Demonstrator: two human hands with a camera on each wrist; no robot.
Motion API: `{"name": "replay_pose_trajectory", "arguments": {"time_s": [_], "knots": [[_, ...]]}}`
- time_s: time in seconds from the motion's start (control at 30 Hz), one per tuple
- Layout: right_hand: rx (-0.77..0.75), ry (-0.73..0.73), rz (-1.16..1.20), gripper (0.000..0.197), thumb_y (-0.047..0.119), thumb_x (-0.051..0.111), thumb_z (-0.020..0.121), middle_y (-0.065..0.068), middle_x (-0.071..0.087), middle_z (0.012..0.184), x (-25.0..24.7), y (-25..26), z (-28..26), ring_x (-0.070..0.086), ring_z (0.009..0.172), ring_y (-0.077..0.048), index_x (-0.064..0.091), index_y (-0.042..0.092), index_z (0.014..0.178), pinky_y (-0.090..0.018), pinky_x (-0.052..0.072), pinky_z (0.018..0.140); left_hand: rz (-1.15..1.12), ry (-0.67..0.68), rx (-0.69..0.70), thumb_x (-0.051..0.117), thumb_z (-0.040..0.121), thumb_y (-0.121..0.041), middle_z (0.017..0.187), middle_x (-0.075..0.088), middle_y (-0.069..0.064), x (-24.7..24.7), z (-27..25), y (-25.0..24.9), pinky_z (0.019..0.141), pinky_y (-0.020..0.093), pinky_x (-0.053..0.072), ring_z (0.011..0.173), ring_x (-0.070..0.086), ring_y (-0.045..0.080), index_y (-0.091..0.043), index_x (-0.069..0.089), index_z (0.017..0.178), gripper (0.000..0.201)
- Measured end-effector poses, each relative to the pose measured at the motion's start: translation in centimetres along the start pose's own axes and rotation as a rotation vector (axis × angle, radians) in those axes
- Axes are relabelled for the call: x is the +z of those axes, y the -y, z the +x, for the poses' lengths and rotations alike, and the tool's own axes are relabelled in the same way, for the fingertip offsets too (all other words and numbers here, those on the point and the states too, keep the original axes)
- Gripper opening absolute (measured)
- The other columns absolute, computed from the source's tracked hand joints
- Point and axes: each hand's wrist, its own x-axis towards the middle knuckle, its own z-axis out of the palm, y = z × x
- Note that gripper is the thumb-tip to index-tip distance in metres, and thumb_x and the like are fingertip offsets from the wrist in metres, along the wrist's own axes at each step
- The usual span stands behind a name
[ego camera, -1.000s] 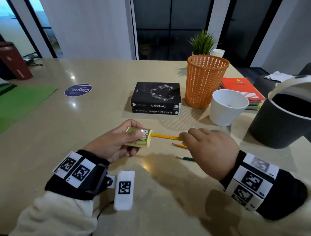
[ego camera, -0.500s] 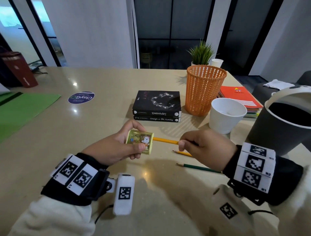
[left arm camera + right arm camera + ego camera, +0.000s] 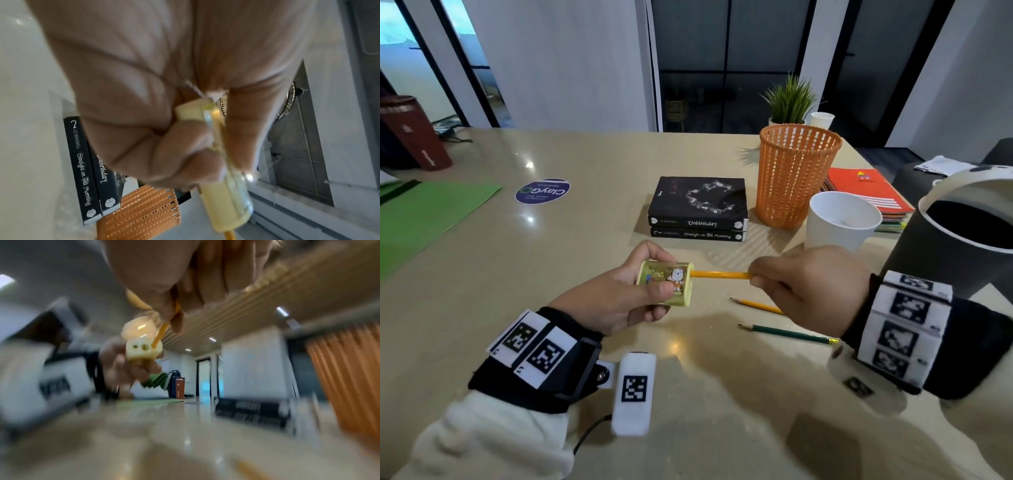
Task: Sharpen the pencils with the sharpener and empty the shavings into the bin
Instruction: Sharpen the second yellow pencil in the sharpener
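Compared with half a second ago, both hands sit slightly higher above the table and the right wrist has rolled over, as a twist of the pencil would make it. Left hand (image 3: 619, 294) is curled round the small yellow sharpener (image 3: 666, 282), thumb on its picture side and fingers beneath, holding it clear of the tabletop. Right hand (image 3: 808, 284) pinches the orange pencil (image 3: 720, 274) near its back end; the pencil runs level into the end face of the sharpener, which in the right wrist view shows three holes, with the pencil in the outermost one. To do this step well, I judge the pencil should stay in line with the hole while it turns, with light inward pressure and the sharpener held still, so the lead does not snap. Two more pencils lie on the table (image 3: 585, 342) just below the right hand: a yellow pencil (image 3: 756, 305) and a green pencil (image 3: 787, 334), both with pointed tips. Farther right stands the dark bin (image 3: 941, 260) with a white rim, open, near the right wrist, where the shavings belong later. Beyond are a white cup (image 3: 839, 222), an orange mesh basket (image 3: 796, 174) and two stacked black books (image 3: 698, 209).
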Motion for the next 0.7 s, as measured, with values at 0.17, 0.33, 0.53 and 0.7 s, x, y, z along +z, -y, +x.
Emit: {"name": "replay_pose_trajectory", "arguments": {"time_s": [0.17, 0.33, 0.53, 0.7], "knots": [[0.334, 0.337, 0.408, 0.026, 0.031, 0.048, 0.091, 0.005, 0.05, 0.056, 0.1, 0.0, 0.5, 0.049, 0.059, -0.012, 0.056, 0.036, 0.067, -0.027, 0.039, 0.059, 0.128, -0.012, 0.008, 0.059, 0.082, -0.004, 0.079, 0.052, 0.006, 0.0, 0.2, 0.0, 0.047, 0.015, 0.044, 0.05, 0.052, 0.008, -0.022, 0.043, 0.096, 0.028], [-0.029, 0.041, -0.177, 0.03, 0.035, 0.04, 0.085, 0.003, 0.058, 0.057, 0.6, 0.2, 0.8, 0.056, 0.045, -0.025, 0.062, 0.016, 0.083, -0.027, 0.041, 0.038, -0.005, -0.083, 0.015, 0.06, 0.071, -0.016, 0.066, 0.059, 0.002, -0.3, 0.6, -0.1, 0.042, 0.015, 0.044, 0.045, 0.051, 0.011, -0.02, 0.049, 0.091, 0.024], [-0.179, -0.02, -0.29, 0.03, 0.011, 0.077, 0.065, -0.003, 0.056, 0.06, 1.8, -0.3, 0.5, 0.053, 0.043, -0.026, 0.056, 0.011, 0.086, -0.031, 0.044, 0.034, -0.035, -0.048, 0.011, 0.067, 0.076, -0.014, 0.063, 0.057, 0.004, -0.2, 0.5, -0.1, 0.04, 0.016, 0.042, 0.043, 0.05, 0.011, -0.016, 0.047, 0.094, 0.028], [-0.07, 0.03, 0.025, 0.028, 0.031, 0.042, 0.086, 0.003, 0.054, 0.049, 1.0, -0.1, 0.4, 0.049, 0.038, -0.023, 0.06, 0.014, 0.073, -0.025, 0.038, 0.035, 0.077, 0.01, 0.02, 0.071, 0.074, -0.014, 0.072, 0.054, 0.004, -0.2, 0.4, -0.1, 0.044, 0.015, 0.045, 0.049, 0.052, 0.009, -0.022, 0.045, 0.096, 0.034]]}}
